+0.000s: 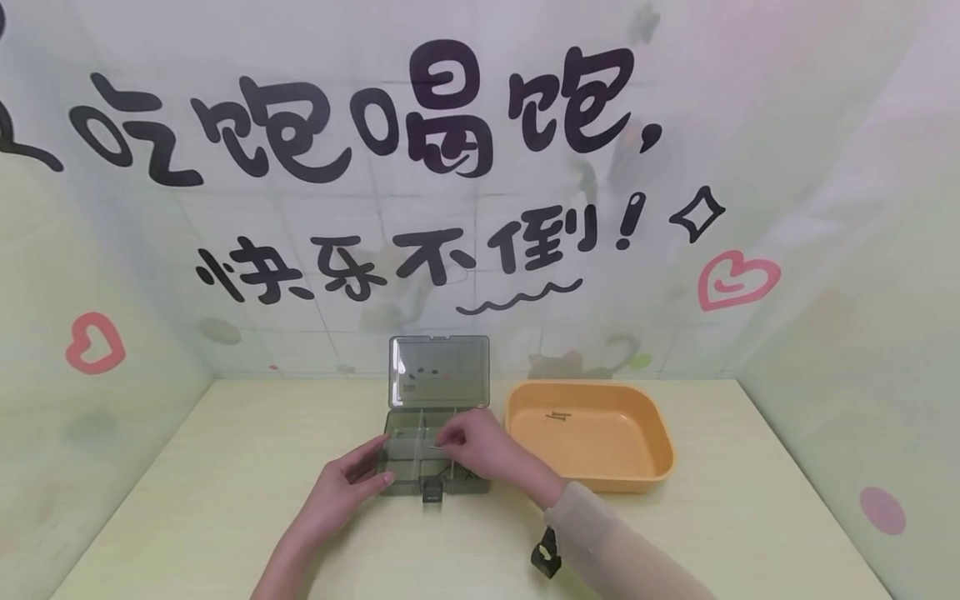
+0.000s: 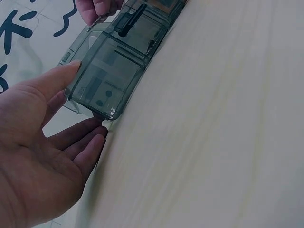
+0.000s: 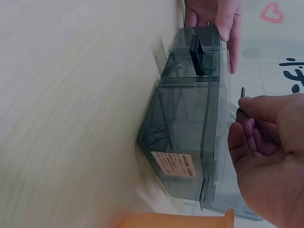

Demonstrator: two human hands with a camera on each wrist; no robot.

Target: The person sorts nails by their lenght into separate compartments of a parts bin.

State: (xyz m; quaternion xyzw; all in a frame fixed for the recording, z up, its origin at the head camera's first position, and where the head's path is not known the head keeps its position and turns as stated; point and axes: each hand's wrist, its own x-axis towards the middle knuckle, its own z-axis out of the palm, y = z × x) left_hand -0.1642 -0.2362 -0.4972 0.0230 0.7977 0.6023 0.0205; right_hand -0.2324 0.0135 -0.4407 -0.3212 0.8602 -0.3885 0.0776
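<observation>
A see-through grey compartment box (image 1: 401, 471) stands on the table with its lid (image 1: 438, 371) raised at the back. My left hand (image 1: 341, 492) holds the box's left end, thumb at the top rim and other fingers along the side. Over the middle compartments, my right hand (image 1: 476, 446) pinches a thin threaded screw (image 3: 243, 91) between thumb and forefinger. Its tip sticks out to the left in the head view. Long screws (image 3: 165, 116) lie in the front right compartment. A black latch (image 1: 432, 490) hangs at the box's front.
An orange tray (image 1: 600, 482) stands right of the box, close beside it, with a few screws (image 1: 558, 416) lying inside. A label (image 3: 174, 164) is stuck on the box. Behind the table (image 1: 195, 500) rises a printed curtain (image 1: 337, 217).
</observation>
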